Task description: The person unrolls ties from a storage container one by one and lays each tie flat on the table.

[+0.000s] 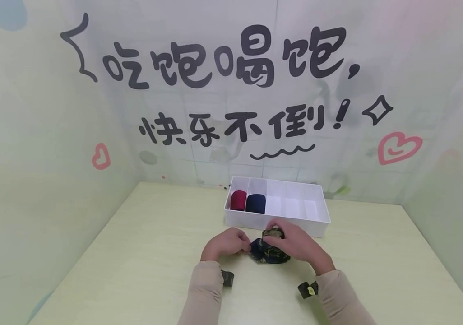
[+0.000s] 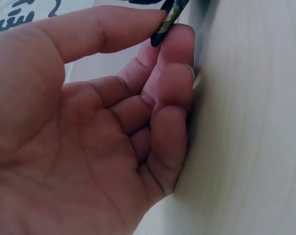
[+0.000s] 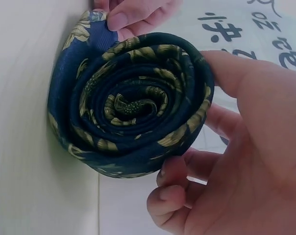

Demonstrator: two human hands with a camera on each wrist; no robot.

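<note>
A navy necktie with a gold floral pattern is wound into a loose spiral roll, its outer end loose. My right hand grips the roll from the side, thumb and fingers around it, in the right wrist view. My left hand pinches the tie's end between thumb and index finger, its other fingers curled. In the head view the tie rests low over the table, just in front of a white divided box. My right fingers cover part of the roll there.
The box stands near the back wall. A red roll and a dark navy roll sit in its two leftmost compartments. The pale wooden table is walled by printed curtains. A dark band circles my left wrist.
</note>
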